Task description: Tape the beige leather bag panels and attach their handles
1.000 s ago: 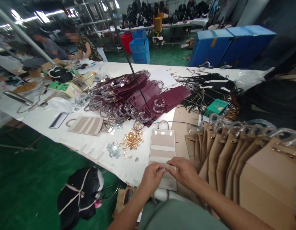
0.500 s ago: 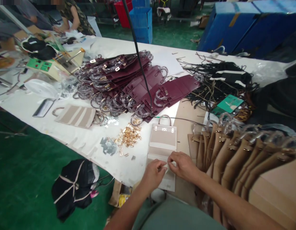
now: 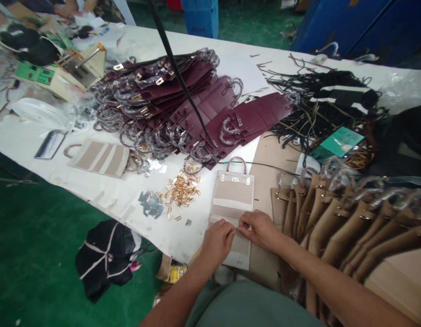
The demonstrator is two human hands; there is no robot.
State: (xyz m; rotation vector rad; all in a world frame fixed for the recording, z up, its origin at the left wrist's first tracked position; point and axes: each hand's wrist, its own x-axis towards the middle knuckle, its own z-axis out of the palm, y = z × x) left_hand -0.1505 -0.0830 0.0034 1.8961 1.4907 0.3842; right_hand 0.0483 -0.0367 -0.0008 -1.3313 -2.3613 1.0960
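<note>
A beige handbag panel (image 3: 233,193) with a wrapped handle and small metal fittings along its top edge lies flat in front of me. Over its lower part, my left hand (image 3: 218,238) has thumb and fingers pinched together. Close beside it, my right hand (image 3: 260,228) pinches too, the fingertips of both nearly meeting. Whatever is between the fingertips is too small to make out. Left of the panel are a pile of gold metal fittings (image 3: 183,188) and a heap of flat grey metal plates (image 3: 151,204).
Maroon bag pieces (image 3: 197,102) are heaped at the back. Tan bags (image 3: 336,218) stand in a row at right. Black cords (image 3: 343,100) lie behind them. A striped beige bag (image 3: 99,157) lies at left. A black cable (image 3: 183,77) hangs across the table. A co-worker's hands (image 3: 69,8) show far left.
My view has tilted down, so the far side of the table sits higher. My left hand's fingers have drawn closer together, and both hands stay over the panel's lower part.
</note>
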